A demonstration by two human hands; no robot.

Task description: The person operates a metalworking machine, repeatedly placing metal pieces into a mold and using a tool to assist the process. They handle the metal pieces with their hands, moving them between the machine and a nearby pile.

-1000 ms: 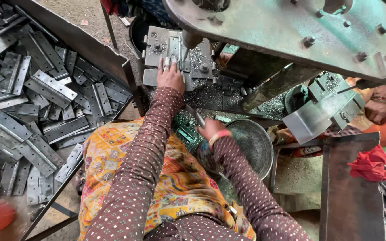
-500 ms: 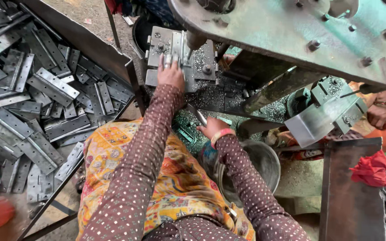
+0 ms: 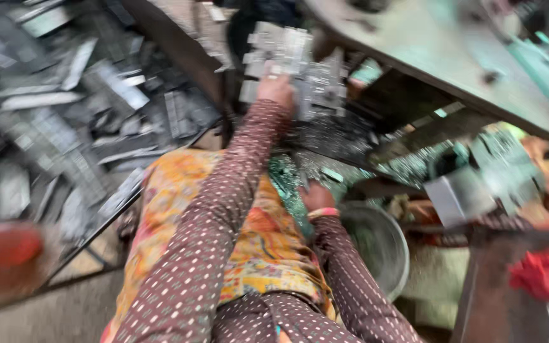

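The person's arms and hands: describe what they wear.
Both arms are covered to the wrist by long brown sleeves dotted with small pale spots. The right hand has a pink bangle at the wrist. The left hand is bare, with no glove; motion blur hides finer detail.

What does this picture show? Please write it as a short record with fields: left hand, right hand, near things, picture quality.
left hand: left hand reaches forward and rests on the metal die block of the press; grip cannot be told
right hand: right hand, with a wrist bangle, lies among small metal pieces near the lap; what it holds is hidden by blur
near things: pile of flat metal strips to the left; round metal bowl to the right; green machine frame above
picture quality: strong motion blur
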